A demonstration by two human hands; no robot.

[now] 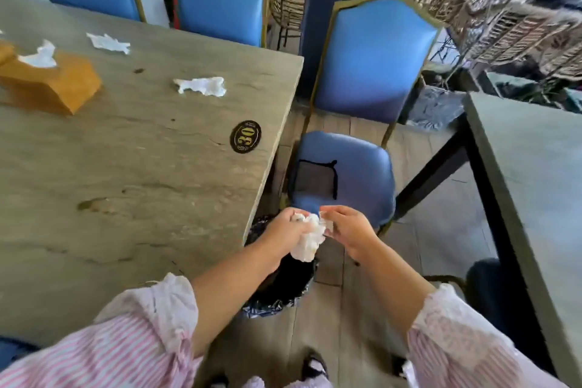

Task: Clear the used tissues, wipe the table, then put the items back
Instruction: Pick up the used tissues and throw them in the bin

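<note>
At lower centre of the frame, the left hand point(288, 228) is closed around a crumpled wad of white tissue point(310, 239), most of which hangs below its fingers. The right hand point(348, 228) pinches the wad's upper right edge with curled fingers, so both hands grip the same bundle. Directly beneath them stands a bin lined with a black plastic bag point(280, 290), on the wooden floor just beside the corner of the grey stone-look table point(141, 173). On that table, toward upper left, lie two more crumpled white tissues point(201, 86) point(108, 42), well apart, near a tan wooden tissue box point(59, 85). A black oval number plaque point(245, 136) sits near the table's right edge. Behind the hands is a blue padded chair point(362, 123).
</note>
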